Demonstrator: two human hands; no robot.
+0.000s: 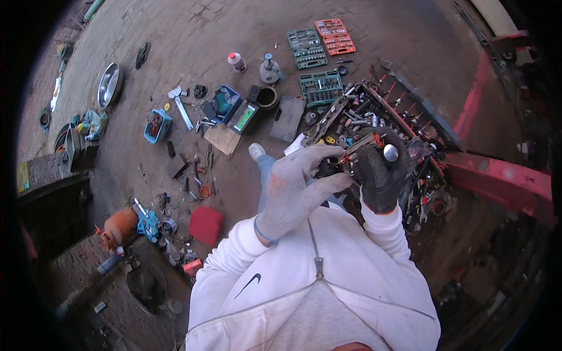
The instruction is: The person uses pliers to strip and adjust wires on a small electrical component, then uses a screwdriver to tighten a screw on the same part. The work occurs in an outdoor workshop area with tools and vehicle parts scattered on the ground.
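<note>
My left hand [295, 190], in a pale knitted glove with an orange patch, has its thumb and fingers closed around one end of a small orange-and-metal part [346, 158]. Across from it, my right hand [380, 178] wears a dark grey glove and grips the same part from the other side. A shiny round metal disc [390, 153] shows among the right hand's fingers; whether it belongs to the part I cannot tell. Just beyond both hands lies a long metal tool tray [404, 126], crowded with sockets and loose tools.
Beyond the tray, green socket sets [322, 88] and an orange socket set [335, 36] lie open on the floor. Blue bins [157, 134], a red cushion [206, 226], an orange gas cylinder [120, 227] and scattered tools are to the left. A red beam [503, 181] juts in at right.
</note>
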